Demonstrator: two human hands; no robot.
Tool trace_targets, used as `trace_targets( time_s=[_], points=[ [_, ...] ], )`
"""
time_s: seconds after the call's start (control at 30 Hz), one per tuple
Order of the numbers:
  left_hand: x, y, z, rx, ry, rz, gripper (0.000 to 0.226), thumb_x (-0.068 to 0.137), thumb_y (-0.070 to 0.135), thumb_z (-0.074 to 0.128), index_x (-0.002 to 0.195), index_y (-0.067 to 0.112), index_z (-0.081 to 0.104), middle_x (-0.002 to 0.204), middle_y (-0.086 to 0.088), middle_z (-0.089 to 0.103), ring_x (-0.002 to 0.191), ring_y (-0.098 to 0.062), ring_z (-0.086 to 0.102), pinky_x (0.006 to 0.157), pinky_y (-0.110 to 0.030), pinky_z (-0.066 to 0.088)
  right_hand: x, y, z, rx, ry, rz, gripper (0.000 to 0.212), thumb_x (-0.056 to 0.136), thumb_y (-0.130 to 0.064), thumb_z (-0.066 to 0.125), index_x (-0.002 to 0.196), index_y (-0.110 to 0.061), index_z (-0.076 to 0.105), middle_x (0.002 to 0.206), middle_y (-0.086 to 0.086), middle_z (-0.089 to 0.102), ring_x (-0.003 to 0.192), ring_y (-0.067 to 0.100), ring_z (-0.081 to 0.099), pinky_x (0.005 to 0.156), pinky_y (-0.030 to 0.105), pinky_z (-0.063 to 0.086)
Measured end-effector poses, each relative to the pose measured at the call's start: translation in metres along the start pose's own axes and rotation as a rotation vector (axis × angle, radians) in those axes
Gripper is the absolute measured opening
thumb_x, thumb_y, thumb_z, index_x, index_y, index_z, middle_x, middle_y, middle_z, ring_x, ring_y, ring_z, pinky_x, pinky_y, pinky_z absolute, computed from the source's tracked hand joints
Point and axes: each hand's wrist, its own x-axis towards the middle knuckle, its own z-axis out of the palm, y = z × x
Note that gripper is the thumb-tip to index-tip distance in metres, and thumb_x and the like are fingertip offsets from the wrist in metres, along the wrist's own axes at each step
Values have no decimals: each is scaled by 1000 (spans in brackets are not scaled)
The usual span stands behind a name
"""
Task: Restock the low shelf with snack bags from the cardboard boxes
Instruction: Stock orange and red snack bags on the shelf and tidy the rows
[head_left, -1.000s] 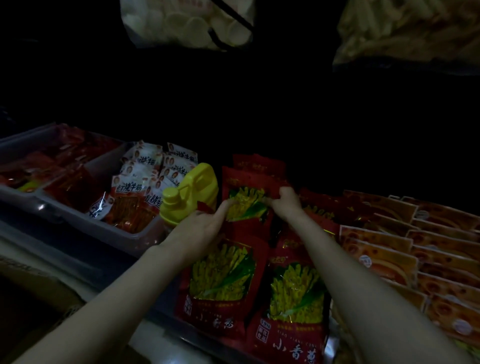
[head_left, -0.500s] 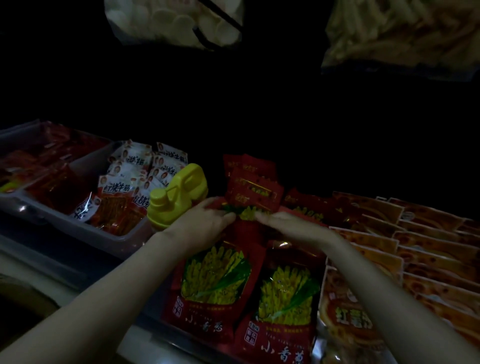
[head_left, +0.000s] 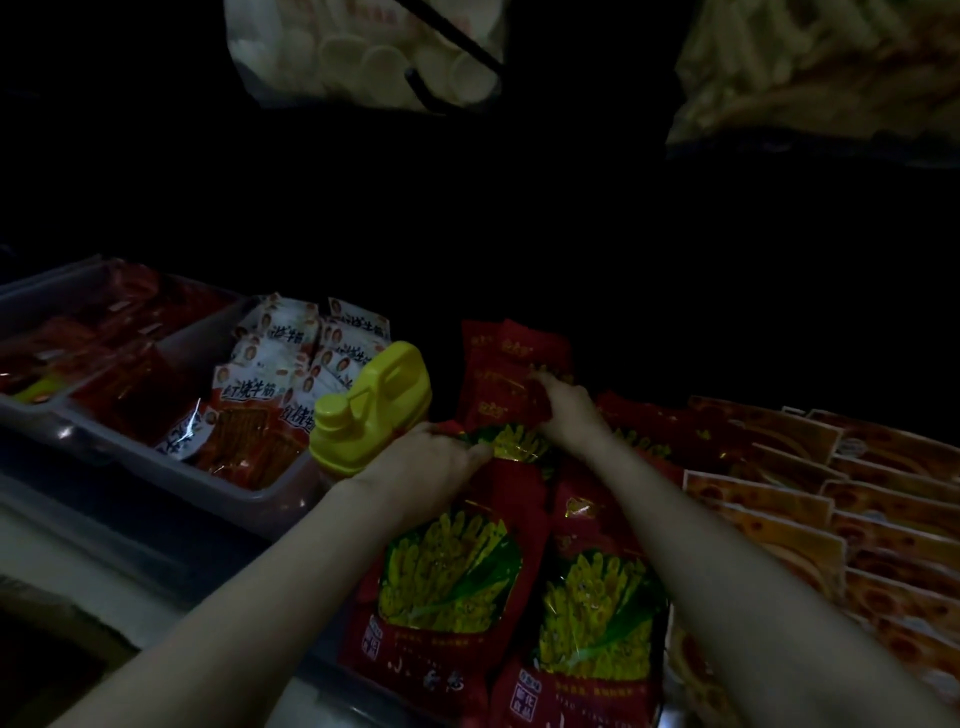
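Red snack bags printed with yellow sticks (head_left: 452, 587) lie in overlapping rows on the dim low shelf, front centre. My left hand (head_left: 431, 457) rests on the left row, its thumb and fingers pinching the edge of a bag (head_left: 511, 441) in the middle of the row. My right hand (head_left: 566, 410) reaches further back and grips the upright red bags (head_left: 498, 374) standing at the rear. A second row of the same red bags (head_left: 597, 608) lies under my right forearm. No cardboard box is in clear view.
A yellow jug-shaped container (head_left: 374, 410) stands just left of my left hand. A grey plastic tray (head_left: 171, 467) at the left holds white-and-red packets (head_left: 260, 405). Orange flat packs (head_left: 831, 499) fan out at the right. Pale snack bags (head_left: 363, 47) hang above.
My right hand has moved from the middle of the row back to the upright bags at the rear. My left hand stays on the left row beside the yellow container.
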Motion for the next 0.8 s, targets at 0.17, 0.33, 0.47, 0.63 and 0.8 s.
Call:
trace_targets(
  time_s=[0.17,0.33,0.47,0.63,0.8],
  points=[
    [13,-1,-6,50,-14,-113,43,95,20,48,134,22,32,129,1,52,122,-20,47,104,-37,27,-8,-4,-22,-44,256,-173,27,86,-4,61,113,-10,62,110,14,65,102,26,62,90,27,46],
    [55,20,-12,117,61,-193,55,95,17,43,145,17,20,145,-3,35,136,-24,25,114,-41,10,0,-13,-40,-193,160,-294,29,92,-8,55,119,-10,63,118,9,64,113,23,57,94,24,39],
    [57,23,3,53,273,-237,62,83,23,65,139,22,39,150,-7,31,141,-27,25,115,-50,8,12,-22,-36,-231,-38,-210,32,94,-6,43,119,-11,62,120,12,62,112,28,57,96,36,45],
    [-1,44,56,-330,487,-507,52,86,36,44,133,14,44,138,-21,45,124,-36,49,97,-57,41,17,-27,-39,-247,-131,-49,30,98,-11,39,121,-8,59,122,12,58,112,28,56,84,25,42],
    [-40,54,89,-638,433,-588,80,85,60,33,147,11,19,154,-20,15,141,-31,19,110,-50,25,-8,-28,-41,-205,-101,-21,38,97,-29,46,134,-20,47,144,18,28,132,37,30,110,38,29]
  ],
)
